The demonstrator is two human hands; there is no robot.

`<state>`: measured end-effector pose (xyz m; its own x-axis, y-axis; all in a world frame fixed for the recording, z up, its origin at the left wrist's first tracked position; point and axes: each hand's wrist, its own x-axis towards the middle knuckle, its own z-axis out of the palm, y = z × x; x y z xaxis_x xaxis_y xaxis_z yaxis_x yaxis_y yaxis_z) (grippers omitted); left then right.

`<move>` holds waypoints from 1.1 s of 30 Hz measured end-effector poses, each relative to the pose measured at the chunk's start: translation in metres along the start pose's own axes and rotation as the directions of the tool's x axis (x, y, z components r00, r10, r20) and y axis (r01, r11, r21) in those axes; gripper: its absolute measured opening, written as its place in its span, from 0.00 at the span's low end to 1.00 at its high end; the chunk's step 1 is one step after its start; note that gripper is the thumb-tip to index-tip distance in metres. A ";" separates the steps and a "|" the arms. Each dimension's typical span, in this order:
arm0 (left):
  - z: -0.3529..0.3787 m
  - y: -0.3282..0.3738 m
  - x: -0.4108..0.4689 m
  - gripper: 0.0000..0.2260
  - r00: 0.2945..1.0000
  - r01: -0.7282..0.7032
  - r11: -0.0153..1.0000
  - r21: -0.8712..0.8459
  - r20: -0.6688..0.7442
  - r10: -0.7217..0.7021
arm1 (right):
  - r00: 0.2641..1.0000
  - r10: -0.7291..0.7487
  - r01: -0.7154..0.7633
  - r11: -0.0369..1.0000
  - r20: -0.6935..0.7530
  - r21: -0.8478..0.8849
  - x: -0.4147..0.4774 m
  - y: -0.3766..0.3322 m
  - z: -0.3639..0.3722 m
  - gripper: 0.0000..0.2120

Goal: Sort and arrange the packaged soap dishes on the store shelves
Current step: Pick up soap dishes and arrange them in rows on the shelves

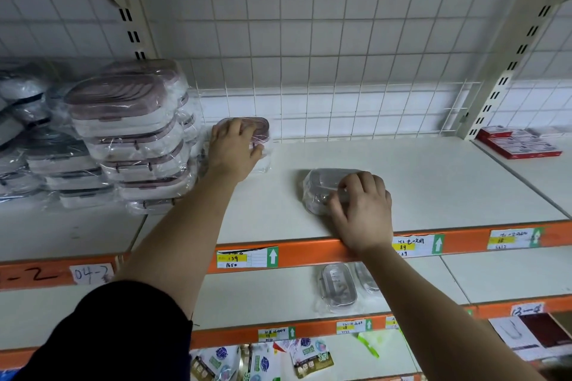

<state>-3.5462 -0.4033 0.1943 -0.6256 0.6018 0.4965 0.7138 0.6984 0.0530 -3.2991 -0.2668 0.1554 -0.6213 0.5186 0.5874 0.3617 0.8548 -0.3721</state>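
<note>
White shelf (418, 182) w/ orange edge | L hand (233, 150) fingers curled round pink-lid soap dish (258, 129) beside wrapped stack (133, 133) | R hand (363, 213) fingers curled on grey soap dish (323, 184) nr front

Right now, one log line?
left hand holds pink-lidded wrapped soap dish | right hand holds grey wrapped soap dish | both on white shelf

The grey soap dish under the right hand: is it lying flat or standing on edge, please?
Flat: the grey dish lies broad side down on the shelf, right hand gripping its near end.
</note>
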 end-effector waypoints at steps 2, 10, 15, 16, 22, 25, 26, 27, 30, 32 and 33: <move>0.001 0.001 -0.001 0.23 1.000 0.012 1.000 0.013 0.018 -0.012 | 1.000 0.000 0.000 1.000 0.001 -0.001 0.000 0.000 0.000 0.15; -0.013 0.015 -0.016 0.26 0.998 0.053 0.999 -0.001 0.023 -0.053 | 1.000 -0.006 0.006 1.000 0.004 -0.002 0.000 0.001 0.000 0.14; -0.033 0.034 -0.072 0.12 0.976 -0.048 0.999 -0.020 -0.214 0.043 | 0.999 -0.017 0.016 1.000 0.039 0.020 0.004 0.001 -0.001 0.16; -0.032 0.038 -0.084 0.10 0.977 -0.058 0.998 -0.031 -0.207 0.051 | 0.999 -0.016 0.015 0.999 0.052 0.030 0.006 0.002 -0.001 0.17; -0.023 0.044 -0.104 0.14 0.986 -0.013 0.996 -0.093 -0.168 -0.002 | 0.980 -0.015 0.027 0.998 0.197 -0.059 0.042 -0.008 0.009 0.13; -0.021 0.044 -0.101 0.14 0.985 0.034 0.993 -0.113 -0.162 -0.052 | 0.979 0.005 0.012 0.996 0.202 -0.084 0.060 -0.016 0.026 0.11; -0.019 0.044 -0.101 0.14 0.986 0.047 0.993 -0.106 -0.154 -0.063 | 0.980 0.009 0.008 0.996 0.197 -0.087 0.064 -0.018 0.033 0.12; -0.017 0.044 -0.101 0.14 0.987 0.052 0.994 -0.096 -0.149 -0.066 | 0.981 0.016 0.001 0.996 0.195 -0.090 0.069 -0.021 0.040 0.12; -0.013 0.044 -0.099 0.12 0.994 0.051 0.995 -0.090 -0.088 -0.059 | 0.980 0.038 -0.018 0.994 0.194 -0.104 0.087 -0.028 0.057 0.13; -0.009 0.043 -0.099 0.14 0.997 0.050 0.997 -0.066 -0.057 -0.054 | 0.978 0.042 -0.020 0.994 0.205 -0.105 0.099 -0.032 0.067 0.13; -0.008 0.043 -0.099 0.15 0.997 0.048 0.997 -0.053 -0.051 -0.050 | 0.976 0.043 -0.021 0.994 0.213 -0.103 0.104 -0.033 0.071 0.13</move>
<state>-3.4511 -0.4357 0.1542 -0.6439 0.5452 0.5367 0.6988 0.7048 0.1224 -3.4252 -0.2421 0.1777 -0.7390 0.5388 0.4043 0.4443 0.8410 -0.3086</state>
